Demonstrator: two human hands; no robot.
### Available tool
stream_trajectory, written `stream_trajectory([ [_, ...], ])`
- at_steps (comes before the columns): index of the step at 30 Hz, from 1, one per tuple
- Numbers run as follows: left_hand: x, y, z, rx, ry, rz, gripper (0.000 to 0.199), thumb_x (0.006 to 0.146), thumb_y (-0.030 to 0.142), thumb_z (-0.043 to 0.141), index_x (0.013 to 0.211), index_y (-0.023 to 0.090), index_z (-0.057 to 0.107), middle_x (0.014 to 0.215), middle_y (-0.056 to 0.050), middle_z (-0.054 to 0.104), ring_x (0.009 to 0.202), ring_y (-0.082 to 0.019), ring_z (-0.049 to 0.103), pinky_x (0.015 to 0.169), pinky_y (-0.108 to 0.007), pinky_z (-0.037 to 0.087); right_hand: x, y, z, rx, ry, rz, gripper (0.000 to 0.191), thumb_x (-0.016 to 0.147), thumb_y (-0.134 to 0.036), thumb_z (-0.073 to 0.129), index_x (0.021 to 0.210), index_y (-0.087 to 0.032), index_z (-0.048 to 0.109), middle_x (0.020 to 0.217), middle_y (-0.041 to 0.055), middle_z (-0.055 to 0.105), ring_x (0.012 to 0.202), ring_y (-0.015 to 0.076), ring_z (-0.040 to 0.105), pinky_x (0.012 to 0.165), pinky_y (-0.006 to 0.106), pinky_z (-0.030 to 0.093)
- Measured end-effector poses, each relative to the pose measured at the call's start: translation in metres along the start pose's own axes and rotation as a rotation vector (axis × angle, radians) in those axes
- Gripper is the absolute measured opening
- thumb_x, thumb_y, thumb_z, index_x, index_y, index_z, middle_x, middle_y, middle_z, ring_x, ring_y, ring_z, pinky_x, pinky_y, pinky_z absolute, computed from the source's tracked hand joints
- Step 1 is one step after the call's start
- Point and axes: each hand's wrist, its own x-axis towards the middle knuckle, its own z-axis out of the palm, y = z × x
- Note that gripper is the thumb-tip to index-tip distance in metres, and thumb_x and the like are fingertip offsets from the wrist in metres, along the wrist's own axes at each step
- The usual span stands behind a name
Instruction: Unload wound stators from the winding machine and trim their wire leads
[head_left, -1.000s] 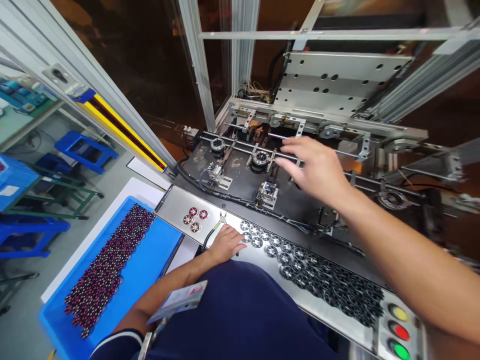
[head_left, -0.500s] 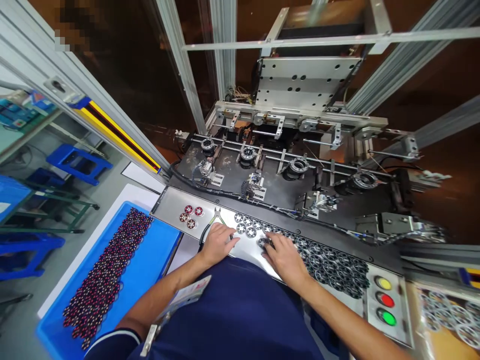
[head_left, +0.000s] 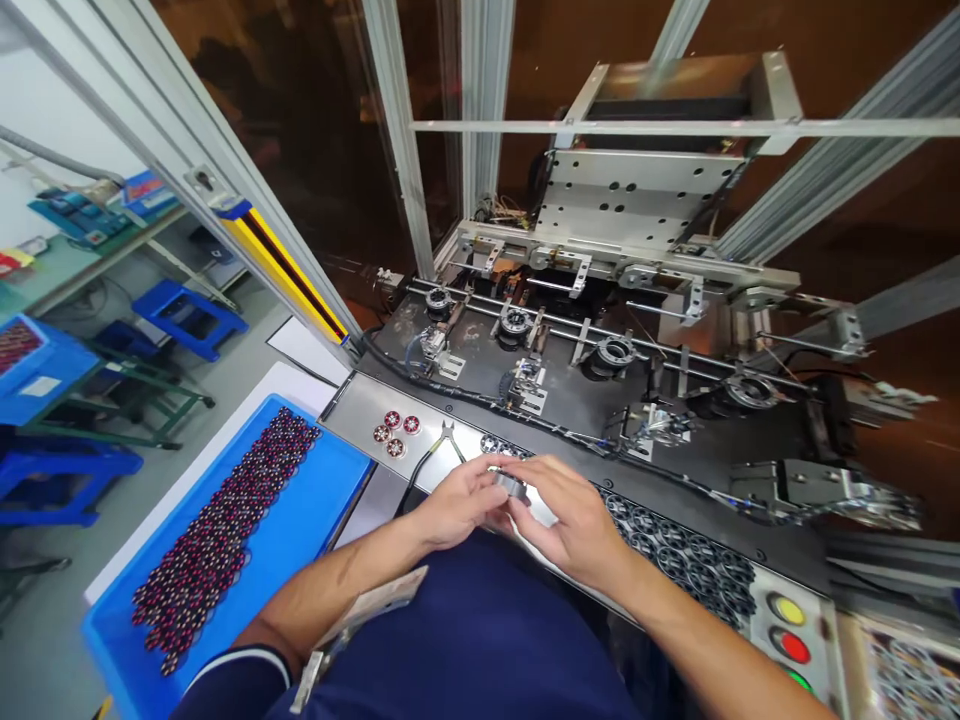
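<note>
My left hand [head_left: 456, 508] and my right hand [head_left: 576, 512] are closed together on a round grey metal part [head_left: 511, 486] in front of my body. Fingers of both hands press its rim, and its underside is hidden. Behind my hands, a few similar slotted metal rings [head_left: 491, 443] lie on the metal ledge [head_left: 356, 400]. Many more dark rings [head_left: 675, 545] cover the ledge to the right of my right hand. Left of my hands lies a pair of cutting pliers [head_left: 448, 434], jaws pointing away from me. Beyond it are several red-centred round parts [head_left: 395, 434].
A blue tray [head_left: 300, 520] at the left holds rows of dark and pink round parts [head_left: 217, 540]. Behind the ledge is a machine with round fixtures [head_left: 615, 352] and metal arms. Yellow and red buttons [head_left: 790, 645] sit at the ledge's right end. Blue stools [head_left: 191, 318] stand at left.
My right hand has left the rings on the ledge and come to my left hand. Both hands now hold a round metal part. The view has shifted slightly.
</note>
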Motion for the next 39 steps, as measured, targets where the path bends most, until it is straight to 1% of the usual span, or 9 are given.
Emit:
stream_trajectory([
  [6, -0.007, 0.018, 0.007, -0.461, 0.008, 0.047, 0.059, 0.075, 0.060, 0.080, 0.112, 0.021, 0.054, 0.082, -0.004, 0.073, 0.079, -0.019, 0.073, 0.071, -0.029, 0.055, 0.016, -0.014, -0.001, 0.056, 0.133, -0.019, 0.025, 0.093, -0.013, 0.062, 0.116, -0.020, 0.063, 0.090, 0.0076, 0.073, 0.082, 0.0236, 0.069, 0.073, 0.039, 0.058],
  [10, -0.009, 0.022, 0.010, -0.371, 0.127, 0.144, 0.056, 0.072, 0.057, 0.083, 0.104, 0.019, 0.056, 0.080, -0.003, 0.073, 0.076, -0.020, 0.073, 0.069, -0.030, 0.055, 0.016, -0.018, -0.006, 0.081, 0.173, 0.007, 0.033, 0.091, -0.012, 0.067, 0.123, -0.022, 0.066, 0.109, 0.0123, 0.073, 0.098, 0.0263, 0.070, 0.084, 0.043, 0.059],
  [14, -0.011, 0.029, 0.007, -0.219, 0.183, 0.190, 0.052, 0.069, 0.051, 0.087, 0.099, 0.016, 0.063, 0.081, -0.003, 0.072, 0.072, -0.016, 0.069, 0.070, -0.028, 0.054, 0.021, -0.015, -0.027, 0.346, -0.067, 0.220, 0.022, 0.101, -0.031, 0.058, 0.110, -0.024, 0.077, 0.138, 0.0138, 0.062, 0.123, 0.0280, 0.062, 0.100, 0.044, 0.055],
  [18, -0.014, 0.038, 0.004, -0.088, 0.172, 0.174, 0.049, 0.068, 0.048, 0.088, 0.099, 0.015, 0.068, 0.087, -0.005, 0.073, 0.074, -0.014, 0.065, 0.072, -0.027, 0.052, 0.032, -0.001, -0.040, 0.662, -0.283, 0.449, 0.038, 0.099, -0.052, 0.058, 0.092, -0.023, 0.082, 0.139, 0.0139, 0.062, 0.125, 0.0303, 0.061, 0.105, 0.047, 0.050],
  [21, -0.014, 0.047, 0.003, -0.004, 0.139, 0.163, 0.048, 0.070, 0.049, 0.086, 0.101, 0.016, 0.069, 0.093, -0.006, 0.074, 0.077, -0.015, 0.066, 0.076, -0.028, 0.053, 0.038, 0.011, -0.040, 0.831, -0.399, 0.519, 0.044, 0.092, -0.063, 0.063, 0.090, -0.023, 0.082, 0.142, 0.0147, 0.060, 0.128, 0.0327, 0.059, 0.109, 0.051, 0.046],
  [27, -0.010, 0.063, 0.004, 0.082, 0.065, 0.130, 0.044, 0.074, 0.049, 0.083, 0.099, 0.016, 0.068, 0.096, -0.005, 0.071, 0.073, -0.011, 0.062, 0.072, -0.025, 0.052, 0.046, 0.019, -0.044, 0.930, -0.547, 0.372, 0.045, 0.092, -0.063, 0.062, 0.096, -0.023, 0.080, 0.141, 0.0132, 0.061, 0.129, 0.0295, 0.059, 0.112, 0.048, 0.042],
  [31, -0.004, 0.063, 0.006, 0.101, 0.129, 0.212, 0.044, 0.072, 0.050, 0.085, 0.094, 0.017, 0.067, 0.085, -0.003, 0.068, 0.071, -0.012, 0.062, 0.071, -0.025, 0.052, 0.046, 0.014, -0.042, 0.774, -0.447, 0.341, 0.037, 0.090, -0.055, 0.071, 0.105, -0.022, 0.077, 0.147, 0.0150, 0.054, 0.136, 0.0308, 0.052, 0.114, 0.050, 0.040],
  [36, 0.000, 0.059, 0.008, 0.105, 0.191, 0.259, 0.043, 0.071, 0.048, 0.086, 0.093, 0.016, 0.068, 0.082, -0.004, 0.070, 0.070, -0.013, 0.066, 0.069, -0.025, 0.053, 0.040, 0.015, -0.035, 0.698, -0.365, 0.282, 0.031, 0.097, -0.046, 0.064, 0.114, -0.022, 0.074, 0.144, 0.0167, 0.057, 0.131, 0.0302, 0.057, 0.112, 0.049, 0.043],
  [39, -0.001, 0.057, 0.010, 0.047, 0.185, 0.245, 0.041, 0.073, 0.046, 0.085, 0.095, 0.016, 0.068, 0.085, -0.005, 0.073, 0.073, -0.015, 0.070, 0.071, -0.026, 0.056, 0.038, 0.014, -0.032, 0.662, -0.317, 0.257, 0.026, 0.097, -0.042, 0.064, 0.110, -0.022, 0.074, 0.141, 0.0160, 0.059, 0.128, 0.0288, 0.059, 0.109, 0.045, 0.047],
])
